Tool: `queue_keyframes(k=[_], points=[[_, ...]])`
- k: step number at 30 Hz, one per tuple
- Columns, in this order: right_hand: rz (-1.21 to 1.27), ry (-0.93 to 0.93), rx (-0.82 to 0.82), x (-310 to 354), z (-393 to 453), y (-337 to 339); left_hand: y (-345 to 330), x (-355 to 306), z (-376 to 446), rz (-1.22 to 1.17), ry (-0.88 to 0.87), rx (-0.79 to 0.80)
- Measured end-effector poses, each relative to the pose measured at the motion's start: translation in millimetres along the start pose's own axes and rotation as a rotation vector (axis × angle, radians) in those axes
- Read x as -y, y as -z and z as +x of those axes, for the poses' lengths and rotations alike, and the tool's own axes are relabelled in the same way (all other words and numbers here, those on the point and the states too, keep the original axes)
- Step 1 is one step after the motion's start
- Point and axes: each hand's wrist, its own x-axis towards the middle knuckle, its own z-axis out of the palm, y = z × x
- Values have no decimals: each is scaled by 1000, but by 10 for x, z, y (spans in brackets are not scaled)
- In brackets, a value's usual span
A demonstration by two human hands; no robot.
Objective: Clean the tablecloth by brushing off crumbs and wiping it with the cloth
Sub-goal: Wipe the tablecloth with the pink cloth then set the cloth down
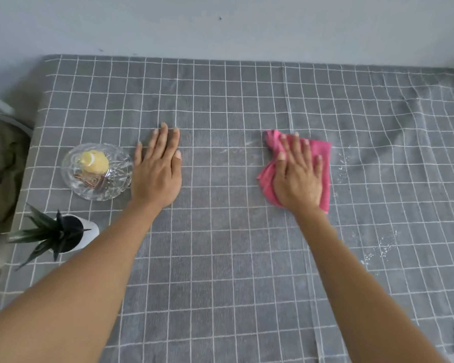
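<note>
The person's right hand (298, 174) lies flat, fingers straight and spread, pressing the pink cloth (319, 163) onto the grey checked tablecloth (220, 258). The left hand (156, 169) is also open and flat, palm down on the fabric, holding nothing and apparently pinning the tablecloth in place.

The main risk is scattering. White crumbs (342, 166) lie just beyond the cloth on the side away from the left hand, and a second patch (380, 248) sits nearer the person on that same side. A fast or careless sweep may fling them across the tablecloth or off its edge rather than gather them. The fabric already looks rumpled further out past the cloth, so dragging hard that way could bunch it more and trap crumbs in the folds. If the left hand lifts, the whole tablecloth may slide. A wide swing back toward the left hand could reach the glass dish (96, 171) touching or just beside that hand's outer edge, with the potted plant (63, 233) nearer the person beyond it.

The cloth is bright pink, soft and loosely crumpled, its corners poking out around the hand. Between the cloth and the left hand a faint pale smear marks the fabric.
</note>
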Motion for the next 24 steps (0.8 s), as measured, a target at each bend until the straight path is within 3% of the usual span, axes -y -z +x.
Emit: queue_keyframes(k=[7,13,18,24], points=[[84,-114,-40,209,-29,-58,11,-21,0,23,14,-2],[67,176,60,948,-305,-277,30,-29,-4,9,21,-2],[14,298,44,688,-222,-224,24,-19,-4,-5,14,12],[22,-25,-35,140,-41,-78,11,-4,-1,7,24,18]])
